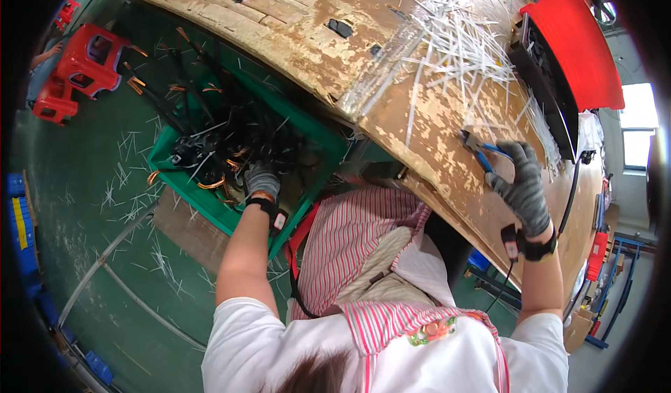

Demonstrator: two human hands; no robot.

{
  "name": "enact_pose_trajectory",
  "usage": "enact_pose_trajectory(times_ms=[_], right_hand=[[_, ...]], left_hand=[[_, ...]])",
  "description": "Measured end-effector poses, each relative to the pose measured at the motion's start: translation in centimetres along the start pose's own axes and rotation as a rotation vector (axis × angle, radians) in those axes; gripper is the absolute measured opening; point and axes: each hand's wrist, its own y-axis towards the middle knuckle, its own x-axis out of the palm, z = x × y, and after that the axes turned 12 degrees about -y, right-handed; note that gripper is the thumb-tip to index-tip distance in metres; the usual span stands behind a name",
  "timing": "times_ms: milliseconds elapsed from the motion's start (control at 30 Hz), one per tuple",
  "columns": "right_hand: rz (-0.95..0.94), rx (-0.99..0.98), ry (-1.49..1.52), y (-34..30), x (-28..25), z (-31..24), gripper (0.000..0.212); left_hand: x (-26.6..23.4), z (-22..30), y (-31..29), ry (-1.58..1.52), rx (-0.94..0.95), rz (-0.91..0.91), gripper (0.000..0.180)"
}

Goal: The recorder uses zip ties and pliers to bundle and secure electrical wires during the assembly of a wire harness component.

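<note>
Stools (82, 68) of red plastic stand far left on the green floor. Next comes a green crate (318, 138) of black cables (231, 138); her gloved left hand (261, 180) reaches into them, fingers curled, grip hidden. Across the worn workbench (293, 37) strewn with white ties (461, 44), the right hand (523, 187) is closed around blue-handled cutters (481, 152).
</note>
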Motion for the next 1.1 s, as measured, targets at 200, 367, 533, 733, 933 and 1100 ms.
enact_pose_trajectory(times_ms=[200,367,533,733,933,1100], right_hand=[[0.206,-0.008,-0.159,-1.6,1.7,-1.2,0.060],[0.116,0.013,-0.270,-1.6,1.8,-1.3,0.066],[0.074,0.021,-0.268,-1.3,1.8,-2.4,0.068],[0.052,0.034,-0.292,-1.4,1.8,-2.5,0.067],[0.044,0.069,-0.283,-1.4,1.8,-2.6,0.065],[0.045,0.065,-0.274,-1.1,1.7,-3.0,0.065]], left_hand=[[1.3,3.8,5.4,-0.170,-0.216,-0.034,0.067],[-2.8,7.1,7.0,-0.317,-0.248,-0.344,0.077],[5.3,2.3,6.8,-0.306,-0.264,-0.018,0.095],[7.7,-1.9,2.4,-0.386,-0.002,-0.139,0.075],[5.4,-1.7,6.7,-0.712,-0.324,-0.170,0.061],[5.5,-0.6,9.7,-0.319,0.174,-0.101,0.045]])
